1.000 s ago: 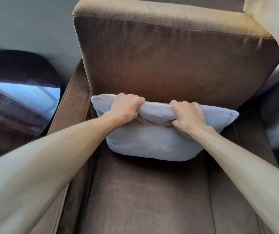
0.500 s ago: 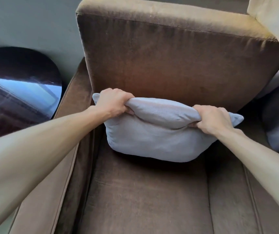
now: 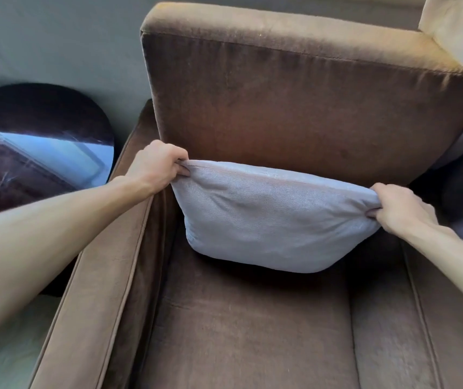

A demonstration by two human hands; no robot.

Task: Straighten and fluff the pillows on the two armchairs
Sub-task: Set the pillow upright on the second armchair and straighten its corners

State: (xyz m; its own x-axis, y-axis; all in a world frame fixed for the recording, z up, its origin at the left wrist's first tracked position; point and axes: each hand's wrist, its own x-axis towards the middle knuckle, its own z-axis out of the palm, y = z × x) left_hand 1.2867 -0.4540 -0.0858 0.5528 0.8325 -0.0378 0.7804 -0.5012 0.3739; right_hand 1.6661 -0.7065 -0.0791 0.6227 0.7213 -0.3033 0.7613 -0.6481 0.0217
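Now my left hand (image 3: 156, 167) and right hand (image 3: 400, 207) each pinch an upper corner of the pillow (image 3: 269, 217) against the armchair (image 3: 295, 108) back, so straightening is underway, fluffing probably next.

We grip the grey pillow (image 3: 267, 217) by its two upper corners: our left hand (image 3: 156, 167) pinches one corner, our right hand (image 3: 401, 210) the other, fingers (image 3: 372, 212) curled into the fabric. Between the fingers the pillow stretches taut against the brown armchair (image 3: 295, 108) backrest, its lower edge on the seat. Left of our left fingers stands a dark glossy round table (image 3: 42, 153).
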